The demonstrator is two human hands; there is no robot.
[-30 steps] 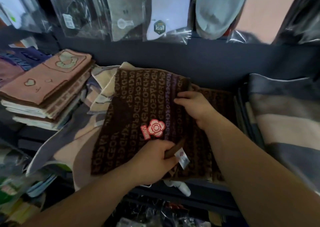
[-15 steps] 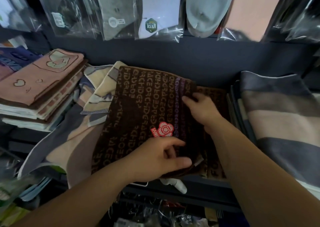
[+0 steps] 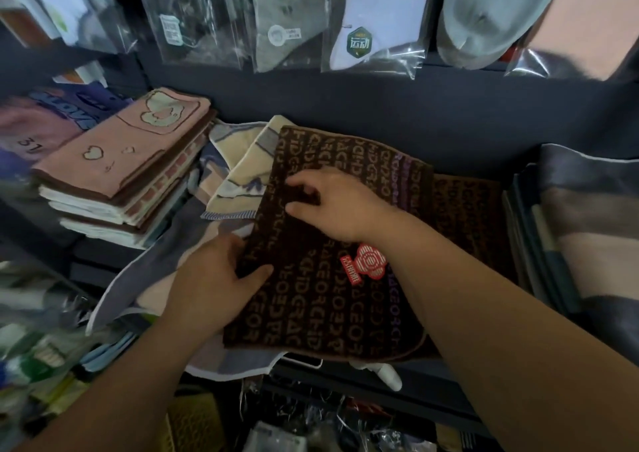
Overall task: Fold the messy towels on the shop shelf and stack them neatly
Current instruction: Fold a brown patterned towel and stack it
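Observation:
A folded brown towel (image 3: 328,299) with tan lettering and a red flower label (image 3: 368,265) lies on top of the messy pile in the middle of the shelf. My left hand (image 3: 214,278) grips its left edge, thumb on top and fingers tucked under. My right hand (image 3: 339,202) rests on the towel's upper left part, its curled fingers and thumb pinching the cloth. Loose cream and blue towels (image 3: 238,175) stick out behind the brown one. A grey and pink towel (image 3: 145,278) lies spread beneath it and hangs over the shelf front.
A neat stack of folded towels (image 3: 117,161) with a pink one on top stands at the left. Striped grey towels (image 3: 587,230) are piled at the right. Packaged socks (image 3: 359,19) hang above the shelf. Below the shelf's front edge (image 3: 345,379) lie mixed goods.
My left hand left the towel's front edge and took hold of its left edge. My right hand slid from the towel's right side to its upper left part.

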